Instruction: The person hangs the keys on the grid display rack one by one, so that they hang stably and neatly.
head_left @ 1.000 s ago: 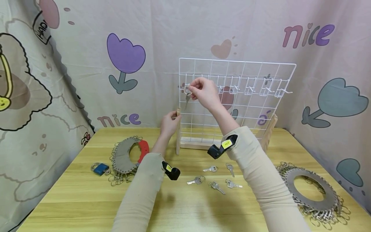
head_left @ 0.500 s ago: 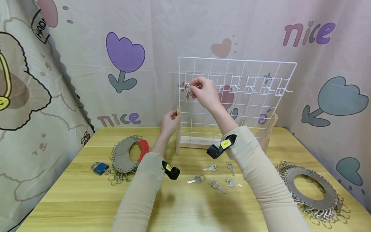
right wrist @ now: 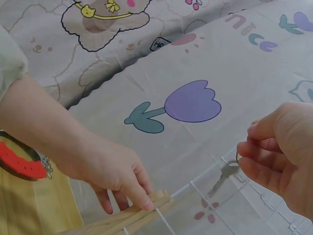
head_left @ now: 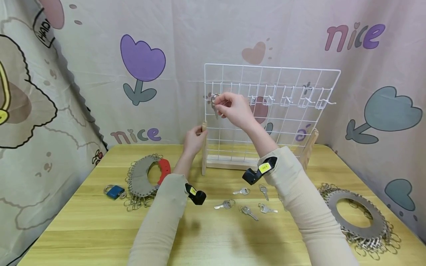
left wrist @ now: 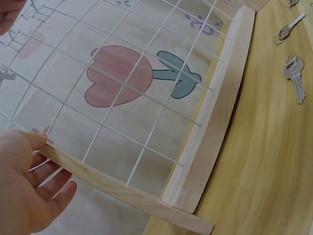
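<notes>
Loose keys (head_left: 224, 204), 5 in number, lie on wood-grain table (head_left: 100, 229) before white wire grid (head_left: 273, 67), between forearms. Left: blue padlock (head_left: 115, 191), grey disc (head_left: 138, 181) with red segment. Right: ring-shaped metal disc (head_left: 377, 218). Left hand (head_left: 194, 141) clamped round wooden upright (head_left: 204, 155). Right hand (head_left: 237, 109) pinches held key (right wrist: 225, 177) by its ring at grid's left end, obscuring part of hook row (head_left: 287, 100); seating cannot be told. Versus 0.5 s ago: right hand slightly lower against grid; left hand unmoved.
</notes>
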The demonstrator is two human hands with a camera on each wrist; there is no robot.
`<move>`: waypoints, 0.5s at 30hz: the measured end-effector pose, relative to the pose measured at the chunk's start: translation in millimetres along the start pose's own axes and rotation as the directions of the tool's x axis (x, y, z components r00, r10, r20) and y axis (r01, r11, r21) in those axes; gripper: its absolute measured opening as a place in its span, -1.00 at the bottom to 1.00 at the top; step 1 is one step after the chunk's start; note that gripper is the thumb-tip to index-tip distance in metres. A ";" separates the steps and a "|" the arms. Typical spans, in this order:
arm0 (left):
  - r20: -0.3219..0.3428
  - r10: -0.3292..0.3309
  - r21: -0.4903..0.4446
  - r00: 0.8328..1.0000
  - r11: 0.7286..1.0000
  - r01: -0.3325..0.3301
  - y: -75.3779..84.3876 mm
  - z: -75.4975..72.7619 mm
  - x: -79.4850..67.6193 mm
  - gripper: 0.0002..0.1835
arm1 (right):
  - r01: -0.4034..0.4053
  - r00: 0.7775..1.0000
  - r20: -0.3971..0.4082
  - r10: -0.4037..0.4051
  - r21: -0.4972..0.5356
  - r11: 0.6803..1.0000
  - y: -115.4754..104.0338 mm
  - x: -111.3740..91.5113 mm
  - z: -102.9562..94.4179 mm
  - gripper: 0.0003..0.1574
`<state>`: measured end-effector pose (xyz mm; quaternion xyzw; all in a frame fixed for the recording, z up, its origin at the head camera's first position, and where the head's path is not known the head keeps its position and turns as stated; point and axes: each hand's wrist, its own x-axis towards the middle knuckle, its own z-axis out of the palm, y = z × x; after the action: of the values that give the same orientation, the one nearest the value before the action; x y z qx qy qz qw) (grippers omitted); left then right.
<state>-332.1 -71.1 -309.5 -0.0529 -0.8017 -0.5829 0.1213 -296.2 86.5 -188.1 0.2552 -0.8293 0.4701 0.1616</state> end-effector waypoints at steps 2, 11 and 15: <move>-0.002 0.000 0.000 1.000 1.000 0.000 0.3 -0.5 0.3 -0.58 | 0.000 1.000 0.021 0.000 0.008 1.000 1.1 -3.6 0.0 -0.87; 0.006 -0.007 0.018 1.000 1.000 0.007 2.0 -1.4 -1.1 -0.57 | -0.069 0.996 0.064 0.066 0.039 0.997 27.8 -28.2 -3.4 -0.84; 0.006 -0.010 0.023 1.000 1.000 0.010 2.5 -1.8 -1.4 -0.58 | -0.097 0.993 0.070 0.093 0.059 0.993 43.8 -42.6 -5.7 -0.87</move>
<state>-329.9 -72.0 -307.1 -0.0496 -0.8089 -0.5742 0.1164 -286.3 121.6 -237.4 0.2359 -0.8304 0.4941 0.1030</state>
